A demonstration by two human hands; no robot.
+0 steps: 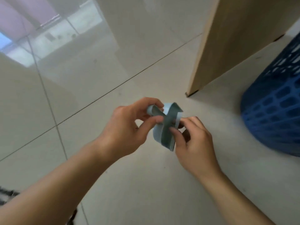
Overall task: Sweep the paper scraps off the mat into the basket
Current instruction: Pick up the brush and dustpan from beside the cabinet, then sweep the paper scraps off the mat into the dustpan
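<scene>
My left hand (pixel 128 127) and right hand (pixel 193 143) both pinch one curled pale-blue paper strip (pixel 165 125) in mid-air over the tiled floor (pixel 97 78), left on its upper loop, right on its lower fold. No print readable on it. Blue lattice basket (pixel 274 111) stands at right, near, apart. Wooden panel (pixel 235 38) behind it.

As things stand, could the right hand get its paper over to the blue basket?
Probably yes. The right hand pinches the paper strip together with the left hand; only bare floor lies between it and the basket. The rim is out of frame.
</scene>
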